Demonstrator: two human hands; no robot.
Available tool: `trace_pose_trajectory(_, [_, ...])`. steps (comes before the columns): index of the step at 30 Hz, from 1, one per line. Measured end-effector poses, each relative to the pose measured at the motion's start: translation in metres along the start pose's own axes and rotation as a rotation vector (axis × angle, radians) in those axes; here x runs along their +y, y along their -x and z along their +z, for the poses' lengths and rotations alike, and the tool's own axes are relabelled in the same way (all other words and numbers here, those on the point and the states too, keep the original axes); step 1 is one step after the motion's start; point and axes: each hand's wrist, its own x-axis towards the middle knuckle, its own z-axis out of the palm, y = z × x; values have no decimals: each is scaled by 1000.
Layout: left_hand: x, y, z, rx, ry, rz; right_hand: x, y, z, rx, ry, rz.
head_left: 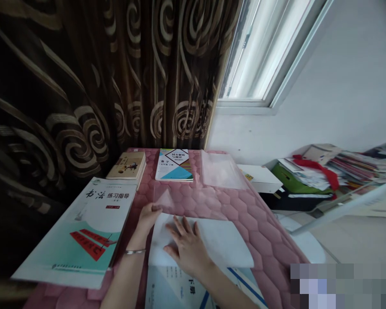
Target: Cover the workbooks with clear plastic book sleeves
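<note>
A book (167, 287) with a pale blue and white cover lies in front of me, and a blank white sheet (227, 244) covers its upper part. My right hand (189, 246) rests flat on that sheet with its fingers spread. At the sheet's upper left corner, my left hand (149, 216) pinches a clear plastic film (165, 199). The film's corner stands up folded, and its transparent part reaches past the sheet's top edge. A bracelet circles my left wrist. Whether the film runs beneath the book is hidden.
Left of my hands lies a large green and white book (96, 219), with a stack of tan books (127, 165) behind it. A blue and white booklet (174, 165) and clear plastic covers (221, 169) lie at the back of the pink quilted tabletop (263, 227). Papers (366, 163) are piled at right.
</note>
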Motion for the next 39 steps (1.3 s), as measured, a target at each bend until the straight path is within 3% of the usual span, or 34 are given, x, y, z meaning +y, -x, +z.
trace_pose_trajectory(3, [-5,8,-1,-79,135,12,1,0,2,14,-15,7])
trace_pose_trajectory(6, [-12,10,0,-71,279,-29,2,-5,1,13,-28,11])
trace_pose_trajectory(11, [-20,9,0,25,239,-18,-1,-18,1,13,-41,19])
trace_pose_trajectory(17, [-14,12,-1,-92,270,36,0,-21,-7,118,-36,20])
trace_pose_trajectory(22, [-9,10,-1,-43,34,7,33,-11,-32,299,82,306])
trace_pose_trajectory(27, [-5,9,-1,-22,-94,-3,74,4,-44,289,165,649])
trace_pose_trajectory(30, [-6,9,0,-7,-109,1,98,14,-42,358,110,782])
trace_pose_trajectory(39, [-7,7,0,22,-119,13,164,17,-21,501,-394,738])
